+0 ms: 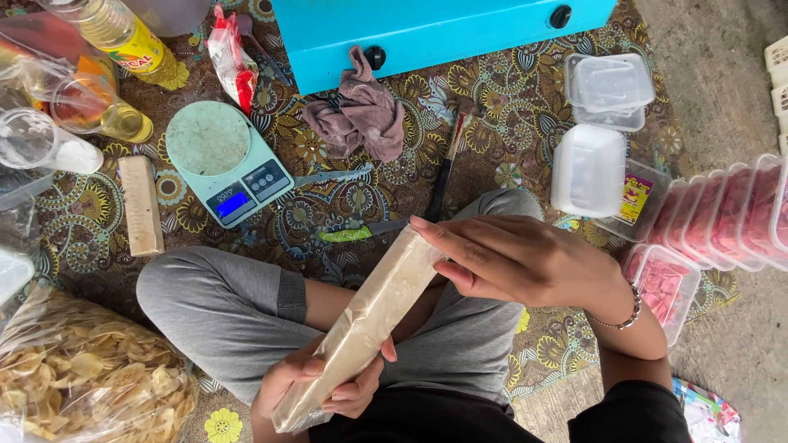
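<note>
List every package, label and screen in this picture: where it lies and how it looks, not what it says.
Wrapped block: long, pale, in clear film, held by left hand and right hand.
Scale screen: small blue rectangle, left of centre.
Bottle label: yellow, top left.
Chip bag: clear, bottom left.
Packet: red-white, top.

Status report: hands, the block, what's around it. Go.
Left hand grips lower end of long pale plastic-wrapped block. Right hand on its upper end. Block tilted over lap. Green-handled knife on patterned mat beyond.
</note>
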